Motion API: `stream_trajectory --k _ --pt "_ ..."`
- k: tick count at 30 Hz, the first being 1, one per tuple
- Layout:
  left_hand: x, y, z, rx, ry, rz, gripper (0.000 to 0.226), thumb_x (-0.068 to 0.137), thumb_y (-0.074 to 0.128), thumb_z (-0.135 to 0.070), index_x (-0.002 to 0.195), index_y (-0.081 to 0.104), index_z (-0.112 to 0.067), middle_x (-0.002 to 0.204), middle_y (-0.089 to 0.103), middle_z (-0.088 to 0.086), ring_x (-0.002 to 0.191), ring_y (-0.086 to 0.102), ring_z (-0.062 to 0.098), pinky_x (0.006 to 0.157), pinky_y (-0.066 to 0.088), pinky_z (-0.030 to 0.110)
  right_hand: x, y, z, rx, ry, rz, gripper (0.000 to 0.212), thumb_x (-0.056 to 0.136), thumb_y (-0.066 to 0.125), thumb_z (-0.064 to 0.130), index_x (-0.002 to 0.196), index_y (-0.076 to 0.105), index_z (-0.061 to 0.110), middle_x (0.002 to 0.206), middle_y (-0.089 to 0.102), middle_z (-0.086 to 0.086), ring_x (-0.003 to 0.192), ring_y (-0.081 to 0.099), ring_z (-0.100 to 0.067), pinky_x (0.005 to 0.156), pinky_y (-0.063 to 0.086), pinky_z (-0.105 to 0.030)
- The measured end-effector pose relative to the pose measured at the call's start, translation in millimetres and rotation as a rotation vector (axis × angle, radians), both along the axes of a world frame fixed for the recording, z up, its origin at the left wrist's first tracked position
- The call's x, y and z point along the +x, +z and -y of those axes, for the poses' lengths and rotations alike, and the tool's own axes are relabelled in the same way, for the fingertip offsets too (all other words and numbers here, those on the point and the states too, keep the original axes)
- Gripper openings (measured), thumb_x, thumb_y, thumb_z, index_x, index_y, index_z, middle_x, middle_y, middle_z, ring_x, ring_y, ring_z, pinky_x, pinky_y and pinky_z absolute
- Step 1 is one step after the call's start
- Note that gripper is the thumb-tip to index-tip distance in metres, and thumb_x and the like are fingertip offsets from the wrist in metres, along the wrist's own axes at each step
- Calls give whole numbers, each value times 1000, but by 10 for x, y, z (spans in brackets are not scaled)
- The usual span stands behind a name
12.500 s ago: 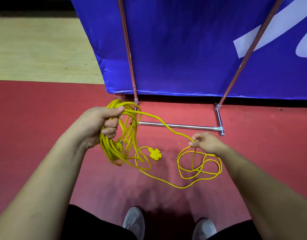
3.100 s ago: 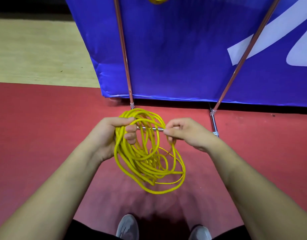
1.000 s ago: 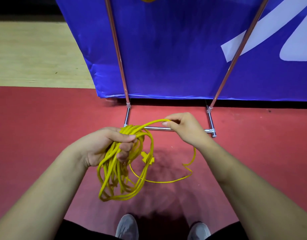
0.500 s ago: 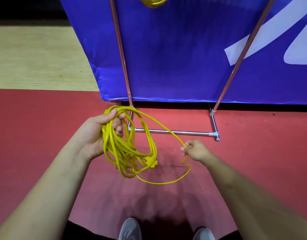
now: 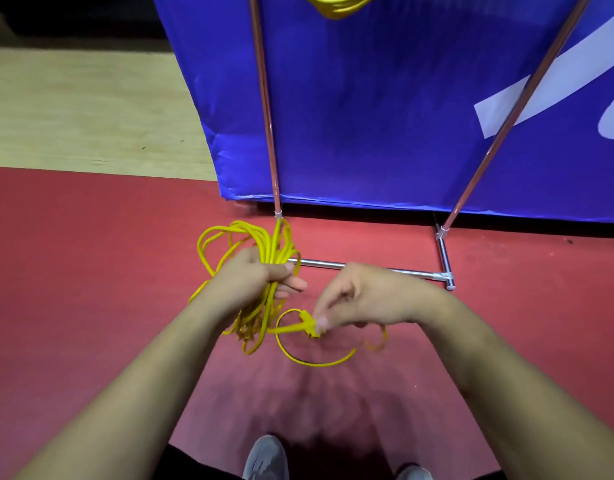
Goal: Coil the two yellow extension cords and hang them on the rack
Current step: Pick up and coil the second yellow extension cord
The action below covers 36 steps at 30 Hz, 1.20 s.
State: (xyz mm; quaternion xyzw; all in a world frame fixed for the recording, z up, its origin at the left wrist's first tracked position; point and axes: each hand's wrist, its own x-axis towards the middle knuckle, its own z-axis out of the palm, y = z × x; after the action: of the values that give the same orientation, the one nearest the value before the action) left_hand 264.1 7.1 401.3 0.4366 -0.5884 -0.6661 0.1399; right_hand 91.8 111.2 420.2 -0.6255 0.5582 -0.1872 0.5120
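Cords, two: lower cord (image 5: 275, 244), upper cord (image 5: 333, 8).

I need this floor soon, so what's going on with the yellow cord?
A person is coiling a yellow extension cord in front of the rack. The left hand grips the coil. The right hand pinches the plug, with one loose loop hanging below. A second coil hangs at the top edge of view, apparently on the rack, so this one is not yet hung.
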Motion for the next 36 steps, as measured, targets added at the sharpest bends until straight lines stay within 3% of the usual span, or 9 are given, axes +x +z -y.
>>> stream_trajectory --k 3,6,10,16,19,23,29,31,36 --pt "57 129 -30 138 -88 -109 23 87 59 -11 98 64 7 82 72 23 67 69 30 66 58 37 -51 -33 86 -235 -396 267 8 87 69 15 83 76 10 51 42 3 51 31 -14 48 24 -28" --pt "89 232 -23 307 -105 -252 15 79 62 -14 80 61 1 59 58 12 50 57 24 58 54 35 -172 -162 113 -279 -617 316 8 87 69 16 80 71 12 56 42 -9 47 31 -14 46 24 -26" --pt "59 264 10 518 -1 -362 8 83 51 -13 80 57 -8 54 42 2 43 43 16 45 44 24 -486 -416 -1 -237 -487 17 15 94 59 13 84 69 12 60 56 0 53 50 -10 53 43 -25" --pt "106 214 112 488 -30 -314 13 78 60 -15 83 50 -9 53 44 3 42 44 15 45 43 23 -752 -864 -122 -85 -371 -137 12 94 59 20 87 67 14 87 70 -11 80 62 -26 86 49 -44" --pt "216 195 224 467 -76 -318 40 59 82 -17 83 51 -8 56 45 4 43 45 17 45 44 24 -784 -936 -132 -62 -420 -94 7 93 60 17 88 63 14 82 65 -8 76 56 -15 80 47 -38" --pt "328 202 288 409 -71 -202 42 42 90 -24 67 64 -4 56 57 9 43 56 22 45 50 28 -693 -856 -71 -153 -539 39 11 95 55 6 91 63 12 75 58 -8 71 57 -15 73 48 -30" --pt "270 167 236 504 -12 -189 24 69 66 -15 77 74 7 85 70 29 74 72 37 56 59 36 -530 -459 18 -321 -537 30 21 97 53 10 102 73 11 50 48 14 54 40 -5 57 32 -20" --pt "232 179 191 535 -60 -241 42 49 85 -15 84 74 8 91 70 31 78 72 38 57 59 37 -425 -285 27 -345 -473 1 20 95 54 4 103 73 6 60 61 26 61 54 5 62 36 -8" --pt "160 160 101 502 -213 -217 57 44 92 -22 90 70 3 79 70 22 60 68 29 55 55 31 45 8 66 -420 -191 -80 17 92 61 12 102 74 13 89 70 13 85 63 2 80 47 -18"
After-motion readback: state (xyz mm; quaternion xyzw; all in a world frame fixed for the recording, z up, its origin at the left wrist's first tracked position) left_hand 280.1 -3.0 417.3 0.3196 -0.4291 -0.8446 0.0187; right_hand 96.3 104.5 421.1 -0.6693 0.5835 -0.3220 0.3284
